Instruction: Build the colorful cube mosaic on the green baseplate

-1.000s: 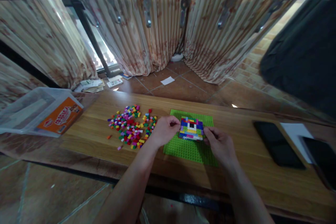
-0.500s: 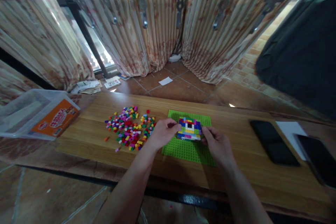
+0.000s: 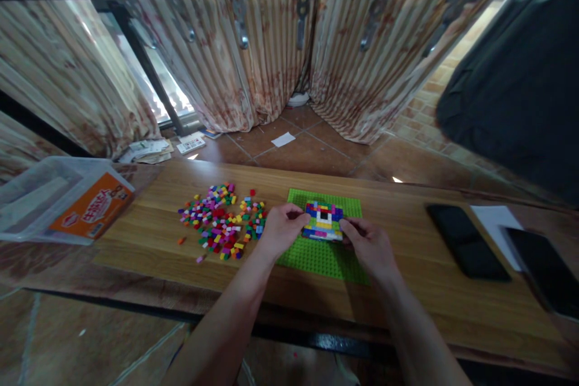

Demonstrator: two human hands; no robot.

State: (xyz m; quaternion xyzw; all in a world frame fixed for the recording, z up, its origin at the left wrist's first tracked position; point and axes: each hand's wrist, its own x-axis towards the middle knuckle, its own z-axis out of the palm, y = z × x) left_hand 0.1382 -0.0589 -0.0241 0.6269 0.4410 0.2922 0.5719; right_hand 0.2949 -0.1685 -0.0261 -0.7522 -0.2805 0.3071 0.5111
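A multicoloured toy-brick build (image 3: 322, 221) sits over the green studded baseplate (image 3: 325, 259), with a white ring and a dark centre on its top. My left hand (image 3: 286, 226) grips its left edge between thumb and fingers. On the opposite edge, my right hand (image 3: 368, 244) is closed in the same way, thumb in front and some fingers hidden behind. Whether the build touches the baseplate or is held just above it I cannot tell. Left of my left hand lies a loose heap of small coloured bricks (image 3: 221, 226).
A clear plastic box (image 3: 81, 169) with an orange label stands at the table's left end. Toward the right lie a black phone (image 3: 468, 241), a white paper sheet (image 3: 495, 226) and another dark flat device (image 3: 545, 268). The wooden table (image 3: 181, 277) has floor and curtains beyond it.
The whole view has shifted slightly. Both hands keep hold of the brick build, which appears tilted a little differently, its top facing more upward.
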